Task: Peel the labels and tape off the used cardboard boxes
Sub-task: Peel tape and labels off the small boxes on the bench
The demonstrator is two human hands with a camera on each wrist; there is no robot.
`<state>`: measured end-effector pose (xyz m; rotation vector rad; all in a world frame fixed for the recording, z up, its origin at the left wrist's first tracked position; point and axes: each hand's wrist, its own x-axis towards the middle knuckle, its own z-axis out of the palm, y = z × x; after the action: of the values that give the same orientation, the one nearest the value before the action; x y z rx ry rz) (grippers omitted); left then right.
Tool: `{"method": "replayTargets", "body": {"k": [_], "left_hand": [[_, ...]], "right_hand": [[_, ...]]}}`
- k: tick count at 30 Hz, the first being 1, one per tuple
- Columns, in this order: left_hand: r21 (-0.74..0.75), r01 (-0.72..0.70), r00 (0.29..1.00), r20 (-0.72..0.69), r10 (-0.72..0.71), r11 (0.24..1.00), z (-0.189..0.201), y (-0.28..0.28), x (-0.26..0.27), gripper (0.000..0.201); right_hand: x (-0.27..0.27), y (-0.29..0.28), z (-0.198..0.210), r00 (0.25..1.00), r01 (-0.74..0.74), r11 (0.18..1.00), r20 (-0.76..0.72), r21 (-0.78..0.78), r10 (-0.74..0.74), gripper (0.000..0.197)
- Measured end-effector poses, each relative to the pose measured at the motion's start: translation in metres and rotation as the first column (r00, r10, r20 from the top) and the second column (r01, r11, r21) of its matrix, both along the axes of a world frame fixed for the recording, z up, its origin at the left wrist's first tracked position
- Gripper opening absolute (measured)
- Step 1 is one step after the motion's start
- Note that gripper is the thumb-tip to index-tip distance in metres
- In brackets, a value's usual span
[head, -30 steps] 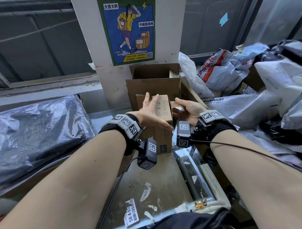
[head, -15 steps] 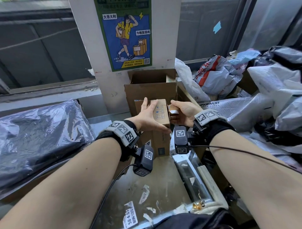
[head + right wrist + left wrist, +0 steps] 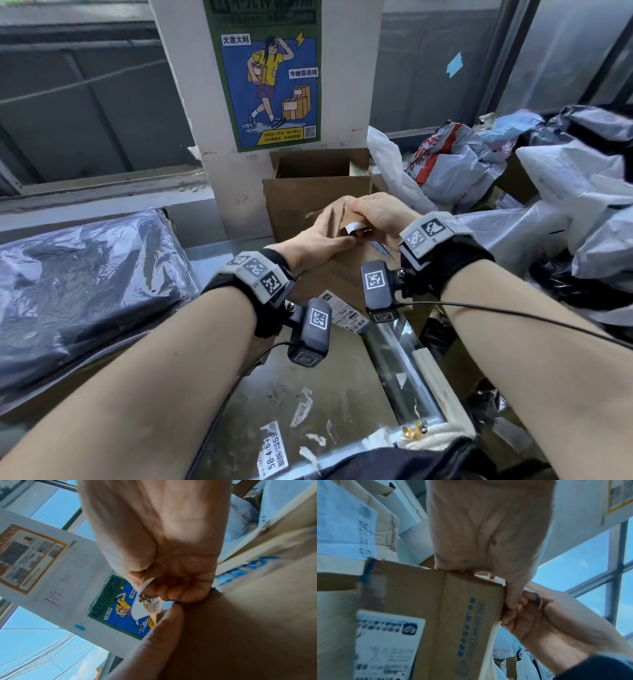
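Pinching white label, right hand, left hand gripping cardboard box

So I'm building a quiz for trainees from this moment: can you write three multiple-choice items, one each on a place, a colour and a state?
1. Where is the open cardboard box?
A. Below the poster
B. On the black bag
C. On the floor

2. The poster's border is:
A. Red
B. Green
C. White

3. The right hand:
A. Lies flat
B. Hangs idle
C. Pinches a white label at the small box

Answers: 1 A, it stands against the pillar beneath the poster. 2 B, a green frame surrounds the blue picture. 3 C, the fingers curl round the label.
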<state>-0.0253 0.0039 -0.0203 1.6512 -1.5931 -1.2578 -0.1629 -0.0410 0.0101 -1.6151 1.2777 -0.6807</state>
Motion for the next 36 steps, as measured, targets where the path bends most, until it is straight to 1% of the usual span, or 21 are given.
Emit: {"method": "replayTargets", "body": {"k": [2,3,5,6,7,10,13,15,18,20,21,24,25,29,33,36], "left_hand": [[-0.008,-0.012,1.0,-0.011,0.012,1.0,-0.006,0.002,0.0,0.098],[-0.001,-0.008,1.0,-0.014,0.008,1.0,-0.008,0.003,0.001,0.094],[0.003,-0.01,1.0,-0.025,0.01,1.0,-0.011,0.002,0.003,0.073],[0.002,-0.023,0.999,-0.026,0.023,1.0,-0.012,0.002,0.004,0.066],[-0.008,-0.034,0.999,-0.027,0.034,0.999,-0.014,0.0,0.005,0.064],[-0.002,-0.041,0.999,-0.033,0.041,0.999,-0.018,0.001,0.006,0.069],[-0.007,-0.054,0.998,-0.035,0.053,0.999,-0.022,0.003,0.007,0.092],[-0.002,-0.05,0.997,-0.05,0.05,0.999,-0.026,0.0,0.009,0.102],[0.005,-0.047,0.998,-0.046,0.047,0.999,-0.028,-0.001,0.011,0.092],[0.003,-0.054,0.997,-0.054,0.054,0.999,-0.027,0.001,0.011,0.098],[0.001,-0.056,0.997,-0.059,0.056,0.998,-0.027,0.001,0.011,0.096],[-0.027,-0.066,0.996,-0.07,0.064,0.997,-0.027,0.002,0.01,0.063],[-0.044,-0.065,0.996,-0.071,0.062,0.997,-0.027,0.002,0.011,0.058],[-0.066,-0.034,0.998,-0.06,0.03,0.997,-0.027,0.002,0.008,0.054],[-0.097,-0.028,0.999,-0.042,0.024,0.995,-0.026,0.001,0.005,0.051],[-0.111,-0.026,1.0,0.005,0.027,0.993,-0.026,0.0,0.004,0.05]], "right_hand": [[0.002,0.001,-0.013,0.993,0.034,0.999,0.11,0.038,-0.038,0.04],[0.003,0.001,-0.019,0.99,0.054,0.998,0.126,0.037,-0.058,0.04],[0.003,0.001,-0.027,0.989,0.068,0.997,0.129,0.024,-0.07,0.042],[0.002,0.001,-0.03,0.988,0.064,0.998,0.139,0.027,-0.068,0.042],[0.002,0.001,-0.033,0.986,0.058,0.998,0.157,0.036,-0.063,0.043],[0.001,0.0,-0.037,0.977,0.031,0.997,0.208,0.07,-0.045,0.042],[0.0,0.0,-0.041,0.961,0.012,0.994,0.275,0.107,-0.041,0.04],[0.0,0.0,-0.042,0.956,0.003,0.994,0.292,0.113,-0.036,0.04],[0.0,0.0,-0.044,0.952,-0.001,0.994,0.305,0.113,-0.034,0.039],[0.001,0.0,-0.046,0.945,0.003,0.992,0.325,0.123,-0.044,0.039],[0.0,0.0,-0.046,0.941,0.008,0.991,0.336,0.131,-0.052,0.038],[0.0,0.0,-0.047,0.932,0.016,0.99,0.355,0.143,-0.066,0.038],[-0.001,0.0,-0.047,0.931,0.014,0.99,0.359,0.143,-0.065,0.038],[-0.004,0.001,-0.047,0.92,0.01,0.989,0.385,0.15,-0.068,0.037],[-0.009,0.0,-0.046,0.876,0.001,0.975,0.471,0.223,-0.109,0.034],[-0.012,0.0,-0.045,0.874,-0.003,0.97,0.472,0.243,-0.116,0.033]]}}
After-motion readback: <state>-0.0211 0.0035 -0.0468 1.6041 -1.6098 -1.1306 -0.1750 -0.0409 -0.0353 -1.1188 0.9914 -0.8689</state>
